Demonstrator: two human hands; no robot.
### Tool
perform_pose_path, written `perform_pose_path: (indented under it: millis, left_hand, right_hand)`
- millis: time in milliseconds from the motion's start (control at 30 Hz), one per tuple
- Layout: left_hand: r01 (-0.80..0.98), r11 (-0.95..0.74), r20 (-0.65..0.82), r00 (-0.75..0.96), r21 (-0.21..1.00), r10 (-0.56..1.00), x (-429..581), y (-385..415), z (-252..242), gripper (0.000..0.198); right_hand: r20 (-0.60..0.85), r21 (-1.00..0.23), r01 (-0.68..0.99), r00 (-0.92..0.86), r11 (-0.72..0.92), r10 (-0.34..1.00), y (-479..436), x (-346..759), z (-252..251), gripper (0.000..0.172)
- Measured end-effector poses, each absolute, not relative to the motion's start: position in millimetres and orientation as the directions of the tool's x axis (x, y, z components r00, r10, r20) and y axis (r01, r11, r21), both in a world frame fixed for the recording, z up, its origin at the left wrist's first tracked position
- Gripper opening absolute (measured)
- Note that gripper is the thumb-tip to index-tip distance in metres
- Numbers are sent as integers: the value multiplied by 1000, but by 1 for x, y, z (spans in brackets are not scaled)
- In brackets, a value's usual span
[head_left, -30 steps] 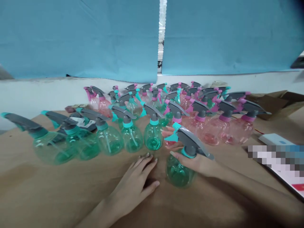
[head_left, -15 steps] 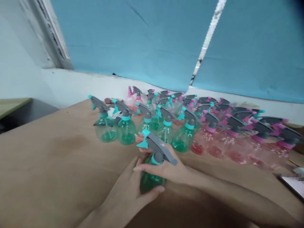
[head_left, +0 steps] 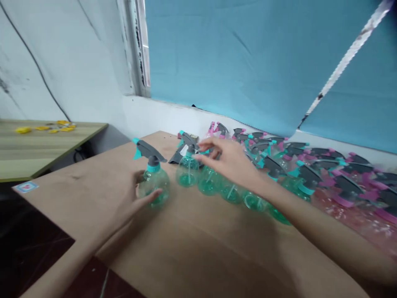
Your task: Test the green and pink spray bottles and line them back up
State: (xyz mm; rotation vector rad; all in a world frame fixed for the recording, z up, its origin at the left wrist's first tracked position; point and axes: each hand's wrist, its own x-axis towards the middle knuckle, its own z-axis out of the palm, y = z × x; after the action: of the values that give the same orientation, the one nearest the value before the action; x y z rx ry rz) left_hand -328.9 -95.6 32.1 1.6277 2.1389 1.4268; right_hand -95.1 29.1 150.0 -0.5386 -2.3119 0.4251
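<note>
My left hand (head_left: 138, 196) is wrapped round a round, clear green spray bottle (head_left: 159, 187) with a grey and turquoise trigger head, at the left end of the row. The bottle stands upright, a little apart from its neighbour, a second green spray bottle (head_left: 187, 176). My right hand (head_left: 228, 157) hovers over the row with thumb and fingers apart and nothing visible between them. Its fingertips are close to the neck of that neighbouring bottle; whether they touch it I cannot tell. My right hand and forearm hide the heads of several green bottles.
Several pink spray bottles (head_left: 341, 203) crowd the right side of the brown table (head_left: 186, 240). Near the wall lies a dark item with white on it (head_left: 180, 155). A wooden side table (head_left: 46, 153) at left bears yellow pieces (head_left: 63, 126). A sticker (head_left: 26, 187) marks the table's left corner.
The view has swung left. Both hands were round one green spray bottle in front of the row; now my right hand is off it, and the left holds a bottle at the row's left end.
</note>
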Motion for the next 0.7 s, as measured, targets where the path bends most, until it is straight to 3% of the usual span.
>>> perform_pose_path:
  millis: [100,233,333,533,700]
  left_hand:
    - [701,51,391,-455,711,800,-351,-73,38,63]
    - [712,60,356,-421,700,834,-358,-47,46,65]
    - [725,50,347,-388,687,854,-357,-34,49,64]
    - [742,57,342,-375,668,862,-358,-20,48,69]
    - [750,63,348,-378,659,858,-354,-20,50,73]
  right_hand:
    - [608,-315,400,-612,861,506,50,-118,166,38]
    - [483,-222,557,-650,800,587,70,-149,169,54]
    - [387,-121,642,-672,757,631,75,-165,164,51]
    - [367,-35,642,-704,766,608,74,-175,160,32]
    - [360,-15,632,-720,775,594,70,-170,163,30]
